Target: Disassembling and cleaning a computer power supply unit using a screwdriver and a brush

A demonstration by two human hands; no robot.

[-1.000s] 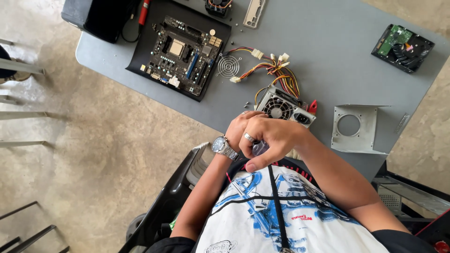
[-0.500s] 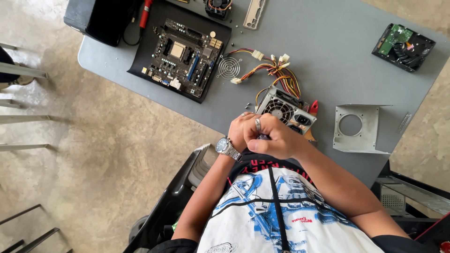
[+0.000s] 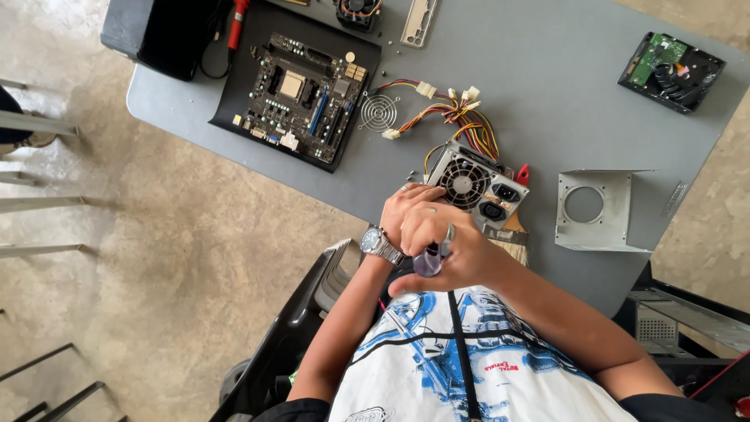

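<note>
My right hand (image 3: pixel 462 248) is closed around the dark rounded handle of a screwdriver (image 3: pixel 430 260), held just in front of my chest at the table's near edge. My left hand (image 3: pixel 406 205), with a ring and a wristwatch (image 3: pixel 376 241), sits under and beside the right one. Its fingers touch the near corner of a grey power supply unit (image 3: pixel 478 186) with a round fan grille. Coloured cables (image 3: pixel 461 125) run from the unit's far side. The screwdriver's tip is hidden by my hands.
On the grey table (image 3: pixel 539 86) lie a motherboard on a black mat (image 3: pixel 301 94), a loose wire fan guard (image 3: pixel 379 112), a metal bracket with a round hole (image 3: pixel 595 209), a hard drive (image 3: pixel 672 70) and a brush (image 3: pixel 512 242). A black case (image 3: pixel 168 35) stands far left.
My hands stay clasped near the power supply. The right hand has turned and drawn back slightly, so the screwdriver's handle end now shows.
</note>
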